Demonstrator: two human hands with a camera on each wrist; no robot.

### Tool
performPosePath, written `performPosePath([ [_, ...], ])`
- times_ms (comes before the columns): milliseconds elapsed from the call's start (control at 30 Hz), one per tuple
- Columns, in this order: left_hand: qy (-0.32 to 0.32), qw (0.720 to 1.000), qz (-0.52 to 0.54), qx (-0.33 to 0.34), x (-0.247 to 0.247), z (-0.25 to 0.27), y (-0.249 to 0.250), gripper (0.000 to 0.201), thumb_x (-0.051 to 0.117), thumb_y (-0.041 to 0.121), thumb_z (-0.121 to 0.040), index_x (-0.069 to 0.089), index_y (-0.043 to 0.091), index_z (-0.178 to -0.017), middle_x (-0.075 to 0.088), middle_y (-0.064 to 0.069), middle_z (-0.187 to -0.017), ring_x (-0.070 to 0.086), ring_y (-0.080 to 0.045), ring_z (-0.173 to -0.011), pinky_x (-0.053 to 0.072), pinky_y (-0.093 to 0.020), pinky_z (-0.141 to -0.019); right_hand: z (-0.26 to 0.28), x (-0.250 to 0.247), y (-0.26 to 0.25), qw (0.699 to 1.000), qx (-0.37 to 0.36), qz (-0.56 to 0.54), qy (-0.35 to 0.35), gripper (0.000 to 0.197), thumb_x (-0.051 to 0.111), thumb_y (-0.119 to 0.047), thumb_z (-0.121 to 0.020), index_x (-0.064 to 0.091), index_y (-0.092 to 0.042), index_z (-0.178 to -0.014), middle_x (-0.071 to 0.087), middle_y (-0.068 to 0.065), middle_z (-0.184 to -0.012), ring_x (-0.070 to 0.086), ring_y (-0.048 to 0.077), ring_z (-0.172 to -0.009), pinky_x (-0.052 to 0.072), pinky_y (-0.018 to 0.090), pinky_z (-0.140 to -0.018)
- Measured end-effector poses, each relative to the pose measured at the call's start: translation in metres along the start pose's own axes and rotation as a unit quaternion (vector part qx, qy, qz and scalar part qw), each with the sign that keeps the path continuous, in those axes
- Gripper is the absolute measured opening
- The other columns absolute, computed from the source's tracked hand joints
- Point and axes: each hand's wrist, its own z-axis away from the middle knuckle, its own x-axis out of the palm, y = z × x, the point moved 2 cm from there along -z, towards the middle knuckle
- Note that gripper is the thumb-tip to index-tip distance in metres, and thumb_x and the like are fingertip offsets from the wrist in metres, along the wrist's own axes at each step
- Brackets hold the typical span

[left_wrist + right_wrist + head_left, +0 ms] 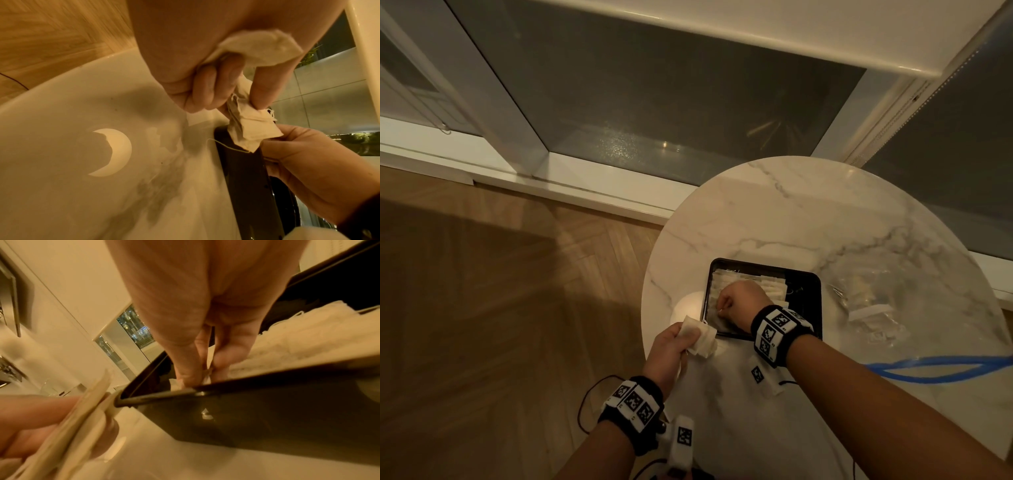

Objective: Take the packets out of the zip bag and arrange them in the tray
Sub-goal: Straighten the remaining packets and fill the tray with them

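Left hand [671, 346] grips a small stack of packets [698, 334] just off the tray [804, 277], my right hand [743, 301] pinches one packet into the filled left side; right side bare, zip bag [873, 308] on the surface [791, 212] holds more, roughly halfway.

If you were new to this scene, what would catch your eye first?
Probably the black tray on the round marble table, lined with pale packets. The right hand pinches one inside it, while the left hand grips a small stack at the tray's near-left corner.
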Motion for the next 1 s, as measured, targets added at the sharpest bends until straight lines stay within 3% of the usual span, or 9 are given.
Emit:
performPosePath([
  [167,0.007,1.000,-0.020,0.015,0.001,0.000,0.001,0.019,0.058,0.012,-0.096,0.068,0.002,-0.109,0.072,-0.012,-0.091,0.069,-0.016,-0.075,0.054,-0.024,-0.062,0.002,0.000,-0.002,0.998,0.006,0.049,0.024,0.004,0.074,-0.033,-0.080,0.076,-0.033,-0.084,0.072,-0.012,-0.091,0.065,0.012,-0.089,0.056,0.030,-0.079],
  [267,0.011,1.000,-0.022,0.019,0.002,0.003,0.004,0.018,0.057,0.010,-0.096,0.068,0.002,-0.107,0.072,-0.007,-0.082,0.067,-0.009,-0.065,0.051,-0.019,-0.055,0.003,-0.001,-0.002,0.998,0.000,0.056,0.023,0.016,0.075,-0.035,-0.079,0.074,-0.034,-0.094,0.069,-0.010,-0.101,0.064,0.014,-0.096,0.055,0.032,-0.081],
  [333,0.013,0.999,-0.025,0.018,0.001,0.003,0.005,0.017,0.057,0.010,-0.096,0.069,0.004,-0.107,0.073,-0.009,-0.085,0.069,-0.011,-0.069,0.052,-0.021,-0.059,0.005,-0.003,0.001,0.999,-0.005,0.045,0.020,0.023,0.074,-0.033,-0.079,0.070,-0.034,-0.102,0.064,-0.009,-0.101,0.061,0.014,-0.095,0.054,0.032,-0.081],
  [467,0.004,0.999,-0.019,0.033,0.000,0.008,0.009,0.020,0.060,0.015,-0.095,0.071,0.007,-0.109,0.074,-0.014,-0.097,0.070,-0.019,-0.083,0.053,-0.028,-0.071,0.024,-0.016,0.006,0.992,-0.001,-0.093,0.081,0.011,0.066,-0.026,-0.086,0.068,-0.031,-0.096,0.062,-0.009,-0.081,0.059,0.009,-0.075,0.053,0.029,-0.074],
  [567,-0.016,0.999,-0.018,0.047,0.009,0.018,0.017,0.018,0.056,0.010,-0.097,0.068,0.001,-0.107,0.070,-0.001,-0.069,0.061,-0.004,-0.052,0.046,-0.014,-0.048,0.050,-0.022,0.005,0.969,-0.020,-0.213,0.123,0.011,0.066,-0.031,-0.089,0.072,-0.022,-0.090,0.067,-0.007,-0.081,0.060,0.007,-0.076,0.052,0.024,-0.073],
  [667,-0.041,0.996,-0.022,0.077,0.026,0.029,0.025,0.020,0.051,0.006,-0.099,0.065,-0.004,-0.110,0.063,0.008,-0.056,0.052,0.001,-0.041,0.040,-0.010,-0.041,0.076,-0.019,0.003,0.941,-0.059,-0.325,0.070,0.013,0.073,-0.034,-0.084,0.074,-0.022,-0.088,0.071,-0.006,-0.082,0.064,0.008,-0.077,0.054,0.022,-0.072],
  [800,-0.063,0.993,-0.025,0.094,0.045,0.036,0.029,0.020,0.053,0.004,-0.098,0.064,-0.008,-0.111,0.066,0.005,-0.060,0.056,0.000,-0.045,0.042,-0.011,-0.043,0.098,-0.008,0.006,0.928,-0.048,-0.367,0.050,0.011,0.082,-0.019,-0.077,0.073,-0.020,-0.083,0.067,-0.006,-0.069,0.058,0.002,-0.061,0.049,0.017,-0.060],
  [900,-0.065,0.992,-0.050,0.091,0.055,0.037,0.027,0.018,0.054,0.005,-0.098,0.065,-0.008,-0.105,0.067,0.005,-0.059,0.057,0.000,-0.046,0.042,-0.011,-0.044,0.107,-0.004,0.017,0.914,-0.015,-0.397,0.084,0.015,0.080,-0.015,-0.079,0.069,-0.024,-0.073,0.064,-0.002,-0.064,0.057,0.007,-0.057,0.047,0.020,-0.052],
  [1000,-0.064,0.991,-0.086,0.082,0.059,0.035,0.020,0.024,0.060,0.014,-0.096,0.070,-0.005,-0.106,0.076,-0.012,-0.084,0.069,-0.012,-0.069,0.052,-0.019,-0.059,0.115,-0.003,0.033,0.899,0.023,-0.427,0.093,0.012,0.078,-0.018,-0.081,0.069,-0.017,-0.074,0.065,0.004,-0.064,0.060,0.015,-0.057,0.050,0.026,-0.051],
])
